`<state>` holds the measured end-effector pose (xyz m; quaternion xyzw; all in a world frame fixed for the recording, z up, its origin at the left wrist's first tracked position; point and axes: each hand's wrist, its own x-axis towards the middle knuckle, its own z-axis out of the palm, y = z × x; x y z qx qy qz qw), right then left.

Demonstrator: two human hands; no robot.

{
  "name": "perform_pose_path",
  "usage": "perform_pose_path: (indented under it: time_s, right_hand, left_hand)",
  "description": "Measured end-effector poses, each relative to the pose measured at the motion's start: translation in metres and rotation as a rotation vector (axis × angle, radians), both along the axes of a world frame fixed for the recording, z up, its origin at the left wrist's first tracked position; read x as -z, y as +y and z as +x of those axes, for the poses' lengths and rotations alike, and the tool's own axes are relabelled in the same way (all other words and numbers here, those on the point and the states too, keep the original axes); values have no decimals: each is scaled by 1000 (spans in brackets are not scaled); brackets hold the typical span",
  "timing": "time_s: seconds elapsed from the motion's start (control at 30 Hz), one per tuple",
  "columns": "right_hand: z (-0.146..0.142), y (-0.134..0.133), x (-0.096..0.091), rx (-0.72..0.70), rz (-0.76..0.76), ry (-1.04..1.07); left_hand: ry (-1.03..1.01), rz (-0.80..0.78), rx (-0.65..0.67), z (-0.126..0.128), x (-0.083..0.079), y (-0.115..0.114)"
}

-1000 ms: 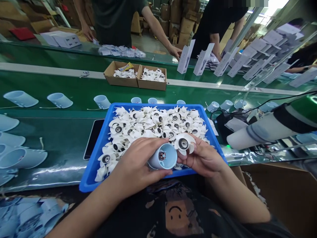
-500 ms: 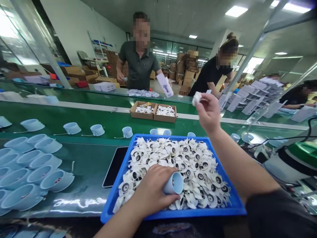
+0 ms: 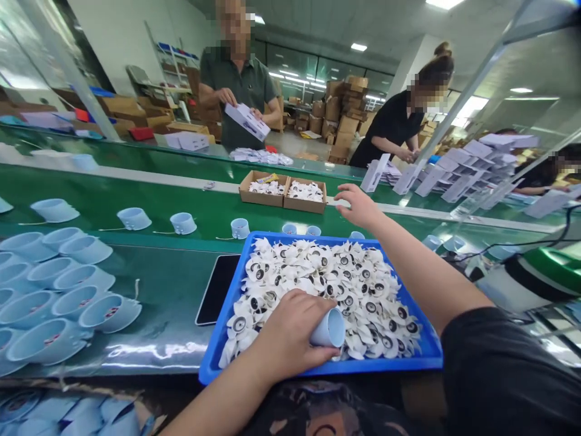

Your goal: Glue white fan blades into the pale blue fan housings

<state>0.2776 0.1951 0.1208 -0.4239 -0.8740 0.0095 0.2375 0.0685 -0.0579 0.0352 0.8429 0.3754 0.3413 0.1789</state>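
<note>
My left hand [image 3: 297,330] is wrapped round a light blue plastic cup-shaped housing [image 3: 334,328], its round opening turned toward the right. Below it, the blue tray [image 3: 210,356] is heaped with small white fan blades [image 3: 308,260], many showing a dark round hub. Out past the tray's far edge, my right hand [image 3: 361,206] reaches forward with its fingers apart, and nothing shows in it. It is just right of two small cardboard boxes [image 3: 305,204] of white parts.
Blue housings [image 3: 86,275] crowd the bench at left, and several more [image 3: 183,223] with thin wires stand along the green belt. A dark-screened tablet [image 3: 218,289] lies beside the tray. Opposite, one person [image 3: 240,91] holds a white box; another [image 3: 397,124] works near stacked white boxes.
My right hand has lowered and moved left toward the cardboard boxes; the small white piece it held is gone from its fingers. The left hand still grips the blue housing.
</note>
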Motion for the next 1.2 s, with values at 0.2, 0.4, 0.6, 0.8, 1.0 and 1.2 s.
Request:
perform_pose_path:
  time_s: [0.2, 0.4, 0.6, 0.8, 1.0, 1.2]
  right_hand:
    - [62, -82, 12, -59, -235, -251]
    - [84, -151, 52, -18, -401, -392]
    - [75, -166, 70, 68, -285, -419]
    - [80, -169, 46, -109, -330, -496]
    - [76, -162, 53, -71, -382, -545]
    - [60, -158, 53, -122, -473, -514]
  left_hand:
    - [48, 15, 33, -2, -5, -1]
    - [104, 33, 49, -4, -3, 1]
    - [119, 24, 21, -5, -1, 3]
    - [147, -15, -5, -6, -1, 4]
    - [159, -2, -1, -5, 1, 6]
    - [161, 14, 1, -5, 1, 6]
